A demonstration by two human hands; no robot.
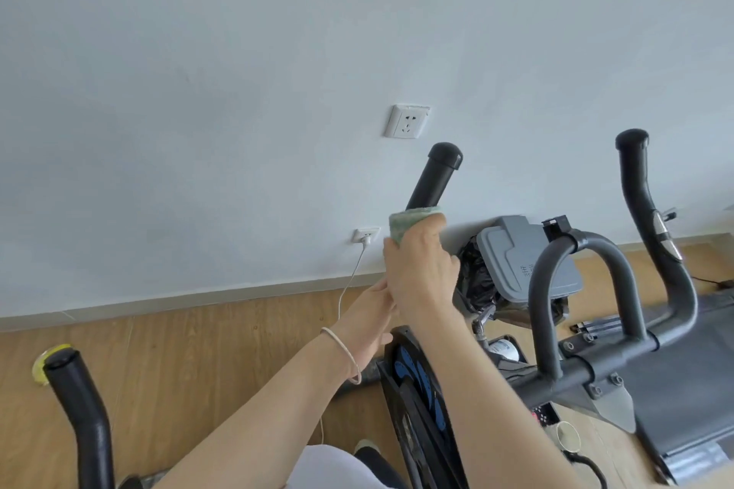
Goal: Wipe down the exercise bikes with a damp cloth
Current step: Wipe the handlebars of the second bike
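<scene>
Right hand (pixel 421 274) wraps soft cloth (pixel 411 220) round stiff bar (pixel 433 179), tip at 1 o'clock. Left hand (pixel 369 314) at 7 o'clock, possibly steadying; grip cannot be told.

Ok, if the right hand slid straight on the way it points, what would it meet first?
The right hand, gripping the green cloth round the black handlebar, would first reach the bar's end cap; beyond that the wall, depth unclear.

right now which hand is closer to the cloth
Right. The right hand grips the cloth round the handlebar; the left hand is lower down, beside the right wrist.
</scene>
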